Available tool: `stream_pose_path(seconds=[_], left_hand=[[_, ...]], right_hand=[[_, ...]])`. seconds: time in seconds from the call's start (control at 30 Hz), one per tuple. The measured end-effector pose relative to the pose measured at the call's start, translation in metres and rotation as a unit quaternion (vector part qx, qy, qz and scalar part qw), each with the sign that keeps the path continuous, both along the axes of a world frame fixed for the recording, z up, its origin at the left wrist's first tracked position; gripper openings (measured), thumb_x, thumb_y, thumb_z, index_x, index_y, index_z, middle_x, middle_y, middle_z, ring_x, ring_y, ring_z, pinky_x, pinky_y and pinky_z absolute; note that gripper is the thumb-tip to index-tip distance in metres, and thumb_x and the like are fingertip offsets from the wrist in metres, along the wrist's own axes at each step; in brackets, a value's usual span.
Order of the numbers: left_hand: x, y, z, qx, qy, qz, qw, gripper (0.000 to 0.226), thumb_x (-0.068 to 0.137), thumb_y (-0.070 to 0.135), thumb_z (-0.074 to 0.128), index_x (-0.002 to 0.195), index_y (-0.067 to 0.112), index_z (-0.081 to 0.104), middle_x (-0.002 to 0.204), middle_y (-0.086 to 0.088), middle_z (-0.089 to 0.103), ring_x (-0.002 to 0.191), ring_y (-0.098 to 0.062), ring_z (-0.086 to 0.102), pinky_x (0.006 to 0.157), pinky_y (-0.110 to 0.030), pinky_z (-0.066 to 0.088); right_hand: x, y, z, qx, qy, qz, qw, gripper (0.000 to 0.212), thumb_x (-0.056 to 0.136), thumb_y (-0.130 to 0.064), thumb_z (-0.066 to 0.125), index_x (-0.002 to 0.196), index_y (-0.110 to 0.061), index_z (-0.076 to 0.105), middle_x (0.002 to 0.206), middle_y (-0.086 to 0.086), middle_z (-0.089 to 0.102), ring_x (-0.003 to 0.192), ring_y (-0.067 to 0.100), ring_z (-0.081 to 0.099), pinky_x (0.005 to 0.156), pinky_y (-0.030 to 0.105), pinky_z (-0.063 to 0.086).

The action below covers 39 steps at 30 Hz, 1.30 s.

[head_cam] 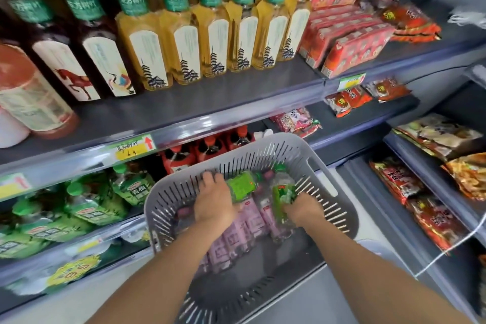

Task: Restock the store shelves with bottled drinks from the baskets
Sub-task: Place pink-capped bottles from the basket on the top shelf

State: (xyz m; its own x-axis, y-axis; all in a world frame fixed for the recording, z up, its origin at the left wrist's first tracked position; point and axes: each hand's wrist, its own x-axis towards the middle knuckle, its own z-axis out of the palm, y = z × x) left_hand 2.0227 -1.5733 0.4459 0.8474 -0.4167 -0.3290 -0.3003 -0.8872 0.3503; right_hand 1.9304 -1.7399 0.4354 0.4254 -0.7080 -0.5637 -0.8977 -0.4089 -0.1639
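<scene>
Grey slotted plastic forms the basket [265, 147] in front of the store shelves, where 2 bare hands reach in over clear pink-labelled bottles [244, 223] lying side by side on its floor. The left hand [214, 201] curls its fingers over a green-labelled bottle [240, 185] that lies across the pink ones, cap end to the right. Just beside it, the right hand [302, 209] wraps the lower part of a second green bottle [282, 191], tilted with its green cap uppermost.

On the lower shelf at left lie matching green-labelled drinks [86, 205]. Above stand dark tea bottles [79, 34], then yellow tea bottles [184, 34], then red cartons [342, 34]. Red-capped dark bottles [210, 144] crowd just behind the basket's far rim. Snack packets [420, 192] fill the racks at right.
</scene>
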Motion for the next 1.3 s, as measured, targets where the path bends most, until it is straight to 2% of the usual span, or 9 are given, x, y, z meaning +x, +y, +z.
stream_pose_path(seconds=[0.13, 0.23, 0.33, 0.4, 0.5, 0.67, 0.9, 1.13, 1.3], left_hand=[[0.008, -0.009, -0.002, 0.03, -0.031, -0.081, 0.996, 0.07, 0.078, 0.034, 0.074, 0.132, 0.008, 0.036, 0.125, -0.012, 0.042, 0.109, -0.028, 0.053, 0.089, -0.037, 0.053], [0.019, -0.005, 0.002, 0.037, 0.013, -0.066, 0.997, 0.052, 0.082, 0.034, 0.066, 0.125, 0.008, 0.05, 0.124, -0.012, 0.048, 0.106, -0.027, 0.057, 0.086, -0.035, 0.053], [0.029, 0.004, 0.01, -0.008, 0.13, 0.012, 0.991, 0.023, 0.08, 0.035, 0.062, 0.081, 0.012, 0.057, 0.084, -0.003, 0.058, 0.072, -0.016, 0.061, 0.061, -0.029, 0.051], [0.033, 0.014, 0.011, -0.096, 0.249, 0.109, 0.958, 0.028, 0.079, 0.032, 0.067, 0.089, 0.007, 0.057, 0.086, -0.005, 0.057, 0.075, -0.016, 0.062, 0.063, -0.03, 0.056], [0.03, 0.034, 0.018, -0.201, 0.372, 0.222, 0.878, 0.032, 0.081, 0.021, 0.073, 0.097, 0.002, 0.053, 0.099, -0.007, 0.054, 0.091, -0.025, 0.066, 0.074, -0.033, 0.06], [0.021, 0.06, 0.047, -0.298, 0.483, 0.205, 0.798, 0.067, 0.083, 0.005, 0.07, 0.141, 0.001, 0.036, 0.145, -0.011, 0.039, 0.109, -0.023, 0.058, 0.081, -0.04, 0.058], [0.008, 0.088, 0.093, -0.367, 0.538, 0.15, 0.744, 0.054, 0.08, -0.017, 0.058, 0.121, 0.016, 0.047, 0.119, -0.011, 0.061, 0.112, -0.031, 0.06, 0.099, -0.054, 0.046], [0.013, 0.15, 0.133, -0.42, 0.448, 0.124, 0.78, 0.08, 0.074, -0.011, 0.071, 0.141, 0.017, 0.039, 0.125, -0.002, 0.061, 0.11, -0.02, 0.063, 0.093, -0.036, 0.051], [0.021, 0.222, 0.157, -0.482, 0.428, 0.153, 0.749, 0.075, 0.077, -0.006, 0.07, 0.142, 0.012, 0.037, 0.127, -0.007, 0.06, 0.113, -0.023, 0.061, 0.094, -0.035, 0.05]], right_hand=[[0.005, 0.01, -0.017, 0.087, -0.061, -0.079, 0.991, 0.049, 0.078, -0.044, 0.074, 0.106, -0.008, 0.057, 0.088, 0.002, 0.063, 0.073, 0.017, 0.063, 0.057, 0.023, 0.049], [0.012, 0.003, -0.045, 0.186, -0.111, -0.141, 0.966, 0.085, 0.057, -0.039, 0.089, 0.124, -0.004, 0.05, 0.108, 0.011, 0.064, 0.091, 0.025, 0.066, 0.074, 0.036, 0.059], [0.018, 0.013, -0.026, 0.291, -0.126, -0.221, 0.922, 0.064, 0.062, -0.021, 0.089, 0.11, 0.003, 0.054, 0.1, 0.018, 0.068, 0.089, 0.03, 0.069, 0.082, 0.043, 0.057], [0.019, 0.022, -0.01, 0.359, -0.142, -0.237, 0.892, 0.059, 0.061, -0.014, 0.086, 0.106, 0.003, 0.054, 0.098, 0.019, 0.069, 0.089, 0.03, 0.068, 0.089, 0.044, 0.054], [0.016, 0.028, -0.001, 0.377, -0.184, -0.214, 0.882, 0.084, 0.062, -0.016, 0.085, 0.134, -0.002, 0.043, 0.125, 0.017, 0.06, 0.096, 0.026, 0.061, 0.085, 0.039, 0.053], [0.012, 0.029, 0.02, 0.404, -0.263, -0.174, 0.859, 0.086, 0.054, -0.024, 0.088, 0.131, -0.014, 0.05, 0.118, 0.009, 0.067, 0.111, 0.026, 0.062, 0.1, 0.046, 0.045], [0.015, 0.052, 0.085, 0.418, -0.358, -0.139, 0.823, 0.08, 0.052, -0.02, 0.088, 0.124, -0.011, 0.056, 0.11, 0.009, 0.072, 0.105, 0.028, 0.067, 0.101, 0.052, 0.046], [0.04, 0.11, 0.143, 0.377, -0.399, -0.046, 0.835, 0.109, 0.028, -0.047, 0.094, 0.127, -0.021, 0.057, 0.113, -0.004, 0.071, 0.105, 0.021, 0.067, 0.102, 0.048, 0.047], [0.057, 0.178, 0.183, 0.372, -0.415, 0.011, 0.83, 0.074, 0.063, -0.03, 0.086, 0.13, -0.02, 0.055, 0.109, -0.007, 0.072, 0.101, 0.015, 0.067, 0.088, 0.038, 0.05]])
